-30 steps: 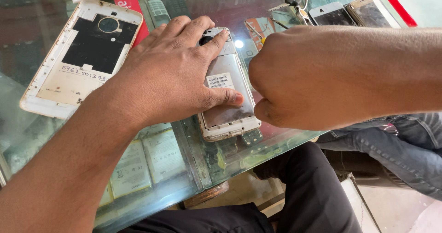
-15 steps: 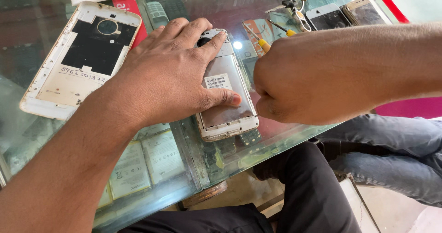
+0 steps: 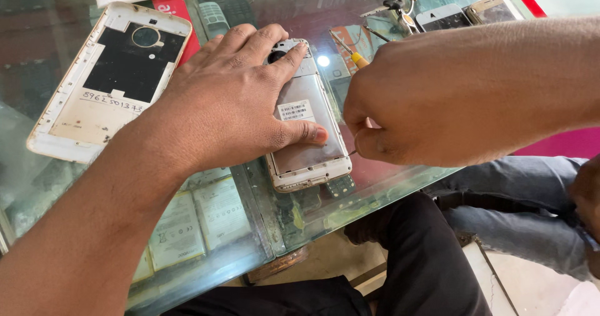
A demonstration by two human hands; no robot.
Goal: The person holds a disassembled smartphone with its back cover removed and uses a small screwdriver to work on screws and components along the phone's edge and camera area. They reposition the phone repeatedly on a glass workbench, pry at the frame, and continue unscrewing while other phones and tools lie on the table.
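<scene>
Phone — you're pinning it flat with your left hand; right hand is pinching, probably, a screwdriver — keep steady.

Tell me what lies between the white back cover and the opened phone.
The left hand, pressing flat on the opened phone, covers the glass between it and the white back cover, in the head view.

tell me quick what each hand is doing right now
Left hand: open, fingers spread, pressing flat on the opened phone.
Right hand: closed in a fist at the phone's right edge; a thin tool tip shows below it, the rest hidden.
</scene>
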